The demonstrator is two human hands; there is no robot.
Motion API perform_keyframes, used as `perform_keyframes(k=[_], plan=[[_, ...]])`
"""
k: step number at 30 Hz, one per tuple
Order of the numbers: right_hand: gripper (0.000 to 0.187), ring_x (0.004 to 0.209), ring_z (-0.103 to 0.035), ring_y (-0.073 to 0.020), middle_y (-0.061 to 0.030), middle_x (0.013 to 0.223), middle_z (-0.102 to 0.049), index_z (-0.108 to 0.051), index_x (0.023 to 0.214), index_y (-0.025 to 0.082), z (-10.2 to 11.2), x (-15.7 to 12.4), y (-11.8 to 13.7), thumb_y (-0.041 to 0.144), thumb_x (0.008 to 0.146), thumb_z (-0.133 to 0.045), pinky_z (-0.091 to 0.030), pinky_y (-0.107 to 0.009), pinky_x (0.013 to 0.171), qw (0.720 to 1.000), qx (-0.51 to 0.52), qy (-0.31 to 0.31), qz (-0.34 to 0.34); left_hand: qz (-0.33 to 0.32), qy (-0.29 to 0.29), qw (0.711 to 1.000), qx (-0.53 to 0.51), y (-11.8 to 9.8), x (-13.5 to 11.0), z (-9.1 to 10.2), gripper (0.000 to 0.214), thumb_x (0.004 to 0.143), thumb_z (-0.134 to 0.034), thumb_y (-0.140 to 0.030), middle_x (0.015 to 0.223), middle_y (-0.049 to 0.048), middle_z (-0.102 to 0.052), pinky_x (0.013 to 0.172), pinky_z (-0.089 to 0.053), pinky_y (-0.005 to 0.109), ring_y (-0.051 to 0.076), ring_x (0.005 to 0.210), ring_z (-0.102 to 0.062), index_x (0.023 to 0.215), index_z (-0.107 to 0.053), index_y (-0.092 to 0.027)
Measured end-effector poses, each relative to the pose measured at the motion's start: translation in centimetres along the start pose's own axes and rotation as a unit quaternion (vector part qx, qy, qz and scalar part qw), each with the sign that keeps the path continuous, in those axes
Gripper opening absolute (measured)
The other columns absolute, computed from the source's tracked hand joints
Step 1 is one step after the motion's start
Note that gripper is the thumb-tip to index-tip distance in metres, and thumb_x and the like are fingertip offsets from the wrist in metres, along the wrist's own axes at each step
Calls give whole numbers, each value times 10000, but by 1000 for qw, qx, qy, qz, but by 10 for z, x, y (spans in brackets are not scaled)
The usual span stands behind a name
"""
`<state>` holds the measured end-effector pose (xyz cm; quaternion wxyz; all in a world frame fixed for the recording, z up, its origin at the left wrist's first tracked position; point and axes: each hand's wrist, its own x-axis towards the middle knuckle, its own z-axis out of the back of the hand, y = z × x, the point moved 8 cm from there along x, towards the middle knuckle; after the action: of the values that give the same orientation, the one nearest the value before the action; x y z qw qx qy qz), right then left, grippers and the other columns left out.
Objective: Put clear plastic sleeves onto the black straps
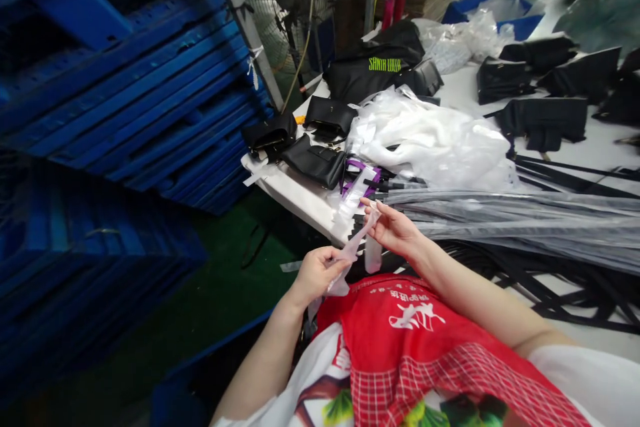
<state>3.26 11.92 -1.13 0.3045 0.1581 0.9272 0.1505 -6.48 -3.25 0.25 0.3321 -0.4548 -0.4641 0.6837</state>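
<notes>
A thin, whitish translucent plastic strip (356,242) is stretched between my two hands in front of the red apron. My left hand (319,272) is closed on its lower end, and a loose piece hangs below the fingers. Up at the table's edge, my right hand (389,225) pinches the strip's other end between thumb and fingers. Just beyond the right hand are a purple band (354,177) and the ends of black straps wrapped in clear plastic (525,210). A small black leather pouch (316,161) lies near the table corner.
White plastic sheets (435,137) are heaped on the white table (285,187). Several black bags (543,120) lie to the right, and a black bag with green lettering (373,70) lies behind. Blue pallets (125,100) are stacked on the left. Black straps (565,287) cover the near right side.
</notes>
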Motion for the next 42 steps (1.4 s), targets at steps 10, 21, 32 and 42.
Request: perform_keyframes(k=[10,21,32,42], plan=[[241,670,-663,-125,-17,775,-726,-692,1085,188,40,-12,51,265,874,-603,-527,-213,624,974,-65,-119,180,64,13,998,8,27,-20,52,288,719,-787,-423,767,57,-720,705,-493,275,181,724,-647,778,-729,-147],[193,373,-428,-41,-23,748,-733,-691,979,146,67,-28,86,179,816,-593,-315,-156,322,943,-151,-167,245,140,120,983,-23,29,-38,65,364,626,-851,-433,745,69,-708,660,-490,272,177,687,-633,736,-700,-121],[213,875,-723,-173,-90,932,-749,-677,874,141,28,-40,66,207,709,-793,-579,-204,721,951,-215,-74,210,115,29,984,131,59,-13,111,420,671,-757,-563,686,37,-667,626,-457,281,183,635,-593,702,-690,-150],[210,397,-509,-105,18,508,-626,-662,659,198,2,-35,14,342,667,-815,-401,-217,391,869,-446,-74,203,-177,44,979,95,-58,12,10,170,846,-667,-344,1112,86,-700,947,-475,335,230,1038,-643,801,-774,-218]])
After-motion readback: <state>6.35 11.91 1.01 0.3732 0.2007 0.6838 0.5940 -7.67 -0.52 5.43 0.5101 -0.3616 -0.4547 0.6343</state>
